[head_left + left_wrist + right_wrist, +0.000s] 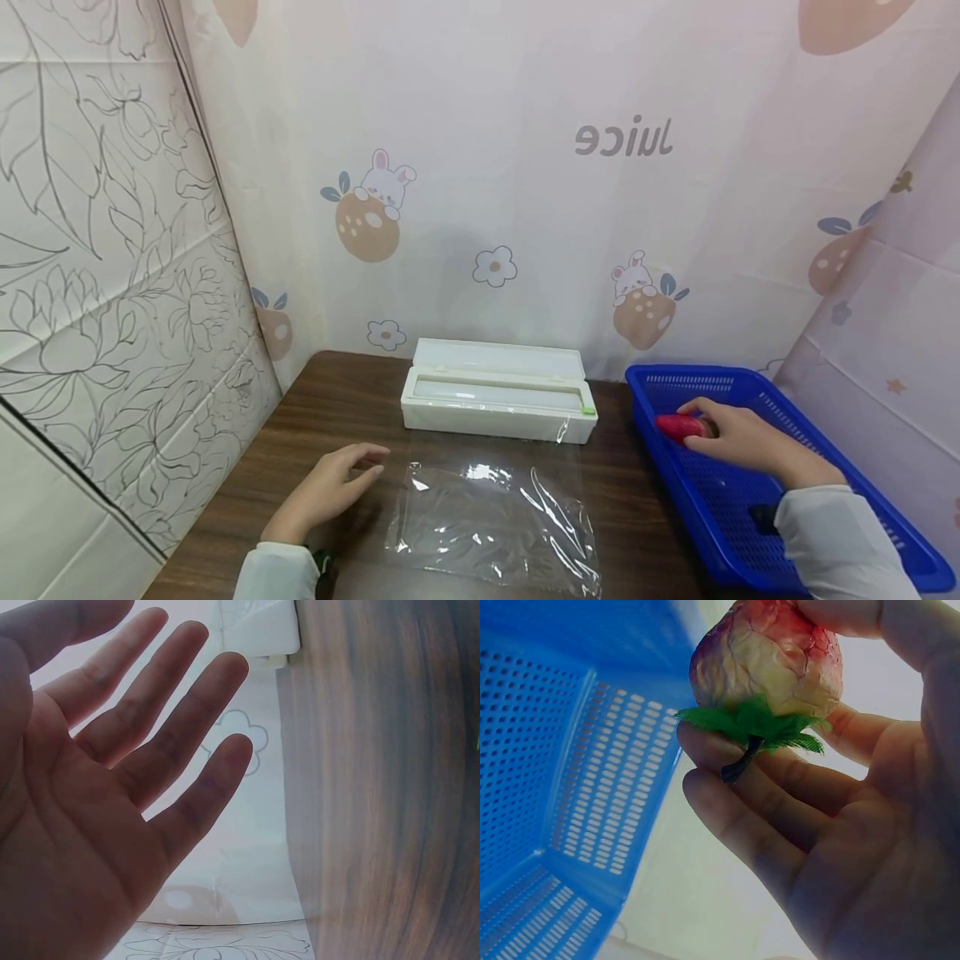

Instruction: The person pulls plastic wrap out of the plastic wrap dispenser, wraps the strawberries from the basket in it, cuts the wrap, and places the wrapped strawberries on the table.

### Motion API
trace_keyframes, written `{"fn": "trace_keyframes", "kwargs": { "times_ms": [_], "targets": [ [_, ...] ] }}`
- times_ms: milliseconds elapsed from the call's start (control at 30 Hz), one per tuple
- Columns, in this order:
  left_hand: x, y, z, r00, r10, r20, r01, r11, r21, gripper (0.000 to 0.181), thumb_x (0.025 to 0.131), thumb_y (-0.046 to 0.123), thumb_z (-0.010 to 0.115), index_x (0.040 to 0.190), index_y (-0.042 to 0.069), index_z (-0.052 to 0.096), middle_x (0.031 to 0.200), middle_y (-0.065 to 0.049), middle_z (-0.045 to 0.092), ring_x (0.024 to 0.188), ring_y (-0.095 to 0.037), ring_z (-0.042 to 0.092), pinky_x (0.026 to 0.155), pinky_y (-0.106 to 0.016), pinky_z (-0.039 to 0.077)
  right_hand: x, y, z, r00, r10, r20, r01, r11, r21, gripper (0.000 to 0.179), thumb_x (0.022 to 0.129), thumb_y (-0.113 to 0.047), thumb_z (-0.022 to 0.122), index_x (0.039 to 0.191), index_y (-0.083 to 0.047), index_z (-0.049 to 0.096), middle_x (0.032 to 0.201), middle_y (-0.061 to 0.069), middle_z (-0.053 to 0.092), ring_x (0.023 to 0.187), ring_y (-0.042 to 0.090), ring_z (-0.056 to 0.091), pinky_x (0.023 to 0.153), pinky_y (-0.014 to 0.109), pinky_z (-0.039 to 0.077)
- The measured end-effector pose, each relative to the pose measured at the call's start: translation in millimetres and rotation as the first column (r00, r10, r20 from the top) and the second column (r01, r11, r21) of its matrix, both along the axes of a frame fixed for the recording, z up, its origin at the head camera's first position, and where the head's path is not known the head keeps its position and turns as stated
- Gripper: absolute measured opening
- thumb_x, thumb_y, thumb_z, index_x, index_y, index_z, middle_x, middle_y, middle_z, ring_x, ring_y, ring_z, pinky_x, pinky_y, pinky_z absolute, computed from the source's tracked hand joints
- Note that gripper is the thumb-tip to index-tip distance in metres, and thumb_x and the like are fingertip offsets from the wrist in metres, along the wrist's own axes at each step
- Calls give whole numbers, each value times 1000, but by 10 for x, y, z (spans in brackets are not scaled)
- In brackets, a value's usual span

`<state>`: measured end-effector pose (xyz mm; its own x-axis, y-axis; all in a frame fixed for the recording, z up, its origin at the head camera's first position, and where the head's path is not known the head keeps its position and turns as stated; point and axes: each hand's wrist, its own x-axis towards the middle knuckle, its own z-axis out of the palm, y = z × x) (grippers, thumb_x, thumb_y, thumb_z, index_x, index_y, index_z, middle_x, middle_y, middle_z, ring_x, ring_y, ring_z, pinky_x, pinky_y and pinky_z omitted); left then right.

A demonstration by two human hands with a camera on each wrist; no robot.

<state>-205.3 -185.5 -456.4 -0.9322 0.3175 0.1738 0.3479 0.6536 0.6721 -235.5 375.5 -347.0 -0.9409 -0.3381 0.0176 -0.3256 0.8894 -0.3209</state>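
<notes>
Over the blue basket, my right hand (738,437) holds an artificial strawberry (681,427) between thumb and fingers. In the right wrist view the strawberry (769,664) shows red and cream wrinkled skin, green leaves and a dark stem. My left hand (326,487) hovers palm inward beside the clear plastic film, its fingers (187,724) loosely spread and holding nothing. The film (487,517) lies wrinkled on the tabletop, running out from a white cling film dispenser (498,417). That dispenser has its lid raised and a green slider (588,410) at its right end.
The blue perforated basket (660,483) occupies the table's right side, its rim rising around my right wrist. A dark brown wooden table (345,392) meets a printed curtain (480,192) at the back. A flower-patterned panel (112,275) stands at the left.
</notes>
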Motion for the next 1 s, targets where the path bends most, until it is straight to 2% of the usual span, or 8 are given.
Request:
{"fn": "trace_keyframes", "kwargs": {
  "times_ms": [200,500,867,1000],
  "targets": [
    [-7,22,18,1000,-3,-8,3,1000,9,24,93,25,57,116,20,60,116,-4,63,100,-18,58,86,-50,52,23,-98,31,999,27,-27,-27,1000,4,40,82,-27,68,115,-7,55,73,-2,53,61,9,46,54,29,41],
    [-11,38,38,1000,5,-6,-5,1000,-6,23,93,25,56,116,21,61,114,-3,64,100,-17,58,86,-47,52,67,-229,29,998,56,-17,-56,998,-15,41,81,-28,70,115,-9,56,76,-2,54,64,10,48,54,28,43],
    [-39,85,37,999,-27,-23,27,1000,-2,21,93,23,56,114,22,61,112,-5,65,98,-15,58,84,-44,53,92,-390,3,998,55,32,-54,998,-20,43,81,-31,70,116,-11,55,82,0,56,68,12,49,56,28,46],
    [-49,104,42,999,-43,-31,43,999,6,22,94,23,56,114,19,62,112,-6,66,97,-14,58,84,-43,53,86,-436,-17,998,58,23,-57,998,-16,43,80,-33,71,115,-13,56,88,1,59,72,13,50,59,30,48]
  ]
}}
